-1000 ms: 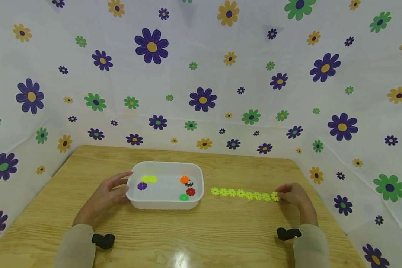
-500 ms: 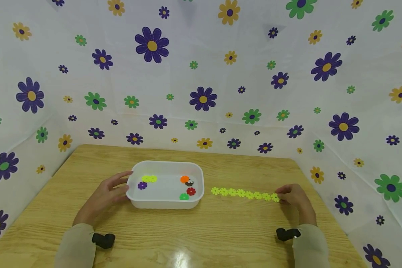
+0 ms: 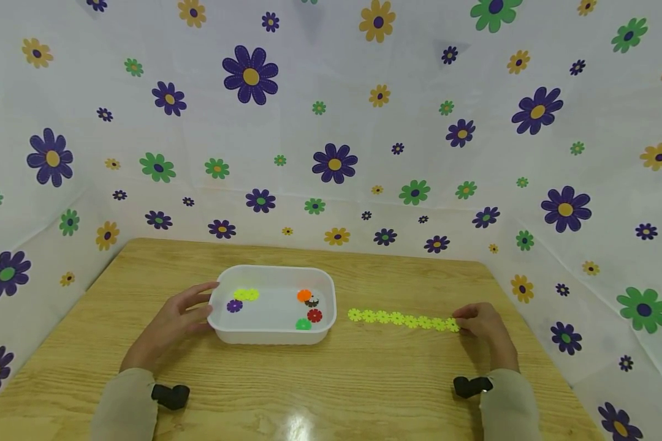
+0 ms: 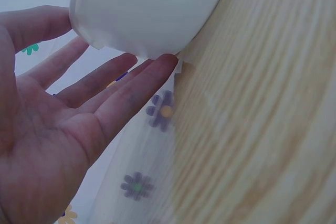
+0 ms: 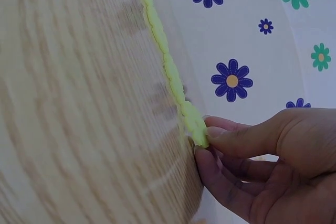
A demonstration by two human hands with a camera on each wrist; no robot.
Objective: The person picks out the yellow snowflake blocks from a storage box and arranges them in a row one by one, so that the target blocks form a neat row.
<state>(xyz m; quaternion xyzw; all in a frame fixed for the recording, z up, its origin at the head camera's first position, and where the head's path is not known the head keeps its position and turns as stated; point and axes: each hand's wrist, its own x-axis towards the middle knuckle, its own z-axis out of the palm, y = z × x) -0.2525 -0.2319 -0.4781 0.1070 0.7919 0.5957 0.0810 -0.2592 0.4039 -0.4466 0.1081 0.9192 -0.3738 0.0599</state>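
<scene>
My right hand (image 3: 482, 321) pinches a yellow flower-shaped disc (image 5: 195, 124) between thumb and fingers, at the right end of a row of several matching yellow discs (image 3: 397, 318). The pinched disc is tipped a little and meets the row's last disc in the head view. In the right wrist view the row runs flat along the table away from the fingertips. My left hand (image 3: 184, 315) rests its spread, nearly straight fingers against the left end of a white plastic tray (image 3: 276, 337). Its fingertips touch the tray's outer wall (image 4: 142, 19) in the left wrist view.
Inside the tray lie two yellow discs (image 3: 246, 295), a purple disc (image 3: 234, 305), an orange disc (image 3: 304, 296) over a dark one, a red disc (image 3: 314, 315) and a green disc (image 3: 303, 324). A flower-patterned cloth (image 3: 287, 122) surrounds the wooden table (image 3: 309, 392).
My right hand has shifted the pinched disc slightly left, closing the small gap to the row. The left hand and the tray have stayed in place.
</scene>
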